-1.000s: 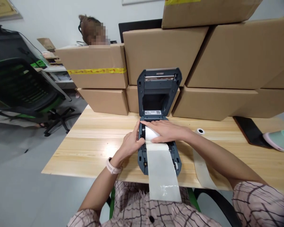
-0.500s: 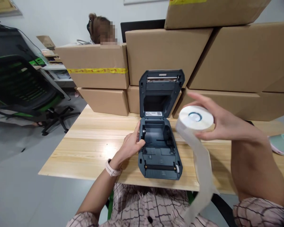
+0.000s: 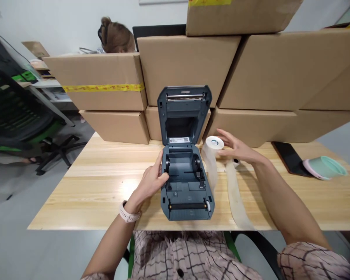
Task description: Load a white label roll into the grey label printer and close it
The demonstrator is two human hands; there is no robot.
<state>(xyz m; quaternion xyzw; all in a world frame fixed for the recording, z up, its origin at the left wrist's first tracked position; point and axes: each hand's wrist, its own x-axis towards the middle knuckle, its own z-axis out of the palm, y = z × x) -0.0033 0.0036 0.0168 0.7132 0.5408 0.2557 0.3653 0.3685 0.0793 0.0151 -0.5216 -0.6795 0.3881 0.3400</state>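
An opened dark grey printer-like device stands on the table, its lid raised and its inner compartment holding no roll. My left hand grips its left rim, thumb on top and fingers along the side. Right of the device stands a white label roll, a loose strip hanging down from it. Beside that roll is my right hand, thumb and fingers spread apart around its right side. Close under this hand lies a small dark-cored roll with a pale strip trailing to the table's front edge.
Cardboard boxes are stacked along the back of the wooden table. A black phone and a green and pink cup-like item lie at the right. Behind the boxes is a person's head. An office chair stands at the left.
My right hand has lowered the white roll to the table beside the device, and its fingers have spread. The second strip and small roll now show. My left hand stays on the rim.
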